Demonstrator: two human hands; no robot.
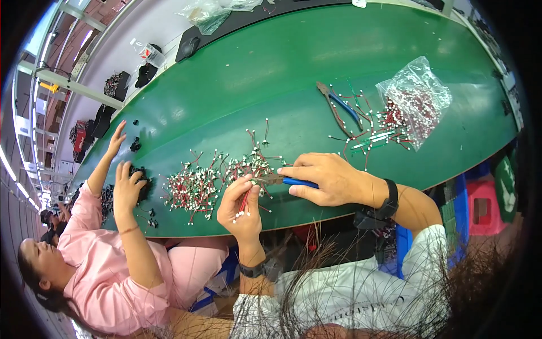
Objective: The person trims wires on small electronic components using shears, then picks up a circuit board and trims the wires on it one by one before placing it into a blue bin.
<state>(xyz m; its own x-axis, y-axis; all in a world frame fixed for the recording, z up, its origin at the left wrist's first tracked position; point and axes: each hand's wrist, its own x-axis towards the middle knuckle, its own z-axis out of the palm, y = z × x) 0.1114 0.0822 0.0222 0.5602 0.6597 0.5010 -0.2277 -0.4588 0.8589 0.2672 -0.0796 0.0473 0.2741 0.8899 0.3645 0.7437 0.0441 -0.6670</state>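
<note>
My right hand (333, 179) is closed around blue-handled pliers (300, 182), their metal jaws pointing left toward my left fingertips. My left hand (241, 213) pinches a short red wire lead (244, 202) with small white ends, and the jaws are at or very near its upper end. Whether they touch it is too small to tell. Just beyond both hands lies a loose heap of red wire leads with white connectors (248, 165). A larger heap of similar leads (192, 191) sits to its left.
A second pair of pliers (346, 110) lies at right among scattered leads, beside a clear plastic bag (420, 110) of leads on the green table (271, 73). At left, a co-worker in pink (113, 265) reaches over small black parts (141, 189). A red stool (486, 209) stands at lower right.
</note>
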